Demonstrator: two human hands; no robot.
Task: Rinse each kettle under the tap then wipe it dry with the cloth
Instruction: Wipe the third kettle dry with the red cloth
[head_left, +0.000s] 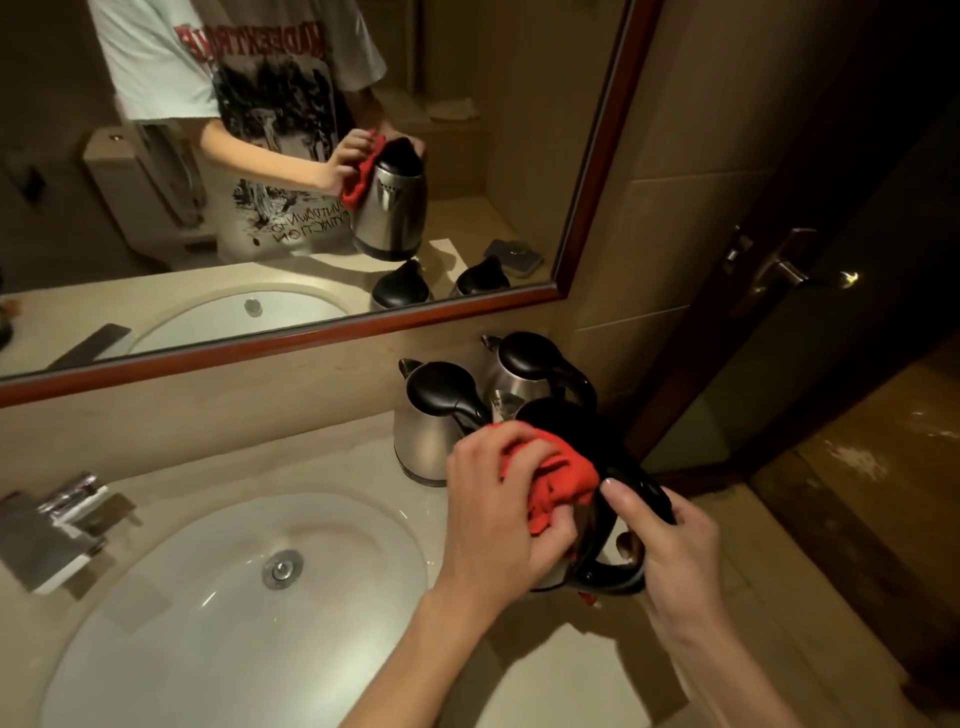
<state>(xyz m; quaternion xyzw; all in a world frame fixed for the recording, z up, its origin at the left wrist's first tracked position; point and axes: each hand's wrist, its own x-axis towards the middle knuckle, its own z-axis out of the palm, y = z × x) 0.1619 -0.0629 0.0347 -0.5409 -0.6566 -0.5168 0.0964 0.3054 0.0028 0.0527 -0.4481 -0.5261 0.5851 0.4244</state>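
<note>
Head view. Wiping stage under way on one kettle (597, 540), held over the surface (545, 670) just right of the sink (218, 613). Right hand (670, 545) wrapped round the black handle, grip clamped on it. Left hand (498, 514) bunching the red cloth (558, 480) against the kettle's steel side and lid, grip closed on the cloth. Tap (62, 519) at near left, no water visibly running. Two more kettles standing against the far wall: one (431, 421) just behind the cloth, another (524, 374) further right and back, close together, possibly touching. Cannot tell whether those two are already rinsed and dried or still waiting; no drops readable at this light. Mirror (311, 182) above shows the same hold: cloth on the held kettle's side.

Judgement: rinse of the held kettle probably done, drying partly done; setting it down and any untreated kettles left.
</note>
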